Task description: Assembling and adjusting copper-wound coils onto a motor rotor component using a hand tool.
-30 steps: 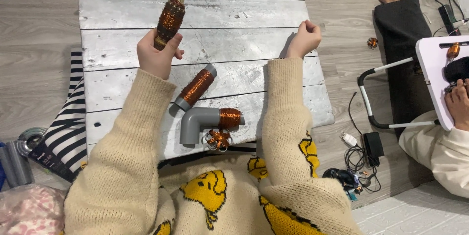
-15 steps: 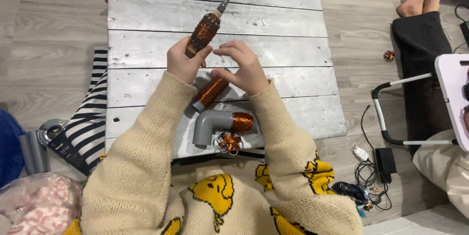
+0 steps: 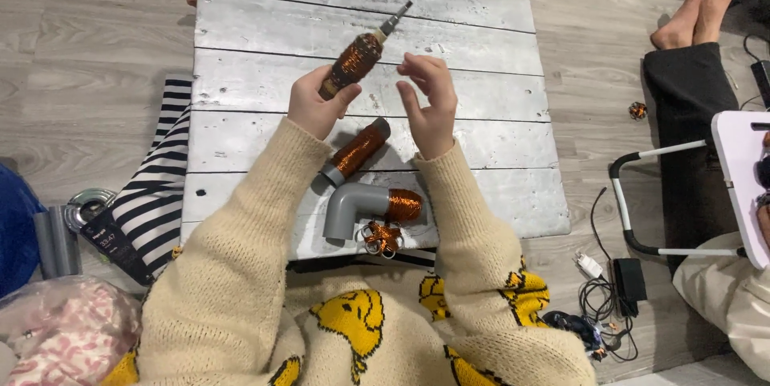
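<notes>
The left hand [image 3: 314, 105] has a closed grip on the lower end of a copper-wound rod [image 3: 353, 63], holding it tilted up and away over the grey plank counter [image 3: 449, 125], its bare metal tip pointing to the upper right. The right hand [image 3: 429, 105] is just beside it, open and holding nothing, fingers curled toward the coil without touching it.

Directly below the left grip lies a straight grey tube wrapped in copper wire [image 3: 357, 151]; nearer the body, a grey pipe elbow with a copper-wound end [image 3: 365, 208], and touching it a small tangle of copper wire [image 3: 381, 236].

This looks like the winding or checking of the held rod's coil. The next move seems to need the free right fingers closing on the coil or a wire end, while the left keeps the rod steady.
</notes>
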